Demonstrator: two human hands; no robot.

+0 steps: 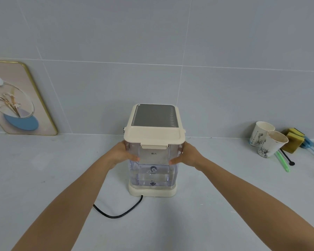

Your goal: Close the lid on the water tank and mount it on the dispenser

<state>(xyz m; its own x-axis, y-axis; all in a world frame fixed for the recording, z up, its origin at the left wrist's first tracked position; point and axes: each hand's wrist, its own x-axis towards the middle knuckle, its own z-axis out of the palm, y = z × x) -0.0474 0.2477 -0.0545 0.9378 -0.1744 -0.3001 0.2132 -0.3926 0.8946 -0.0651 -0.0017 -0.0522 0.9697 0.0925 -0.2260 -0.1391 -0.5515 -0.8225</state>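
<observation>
Grey tiled wall behind, pale grey desk (43, 169) under everything, so plenty of bare surface in front and to the left. Water tank (153, 163) is sitting on the cream dispenser base (152, 192) with its lid (154, 136) down and the front latch looking flat. Left hand (122, 153) and right hand (187, 155) each have their grip clamped on a side wall of the tank.

What could go wrong imo: if the tank isn't fully seated on the valve it could sit crooked and leak, and I can't tell from here if it's all the way home. Pushing unevenly could tip it, there's water inside. Black power cord (116, 212) loops right in front, easy to snag with a forearm. 2 paper cups (268, 140) and sponges (294, 140) crowd the right side, well apart though.
</observation>
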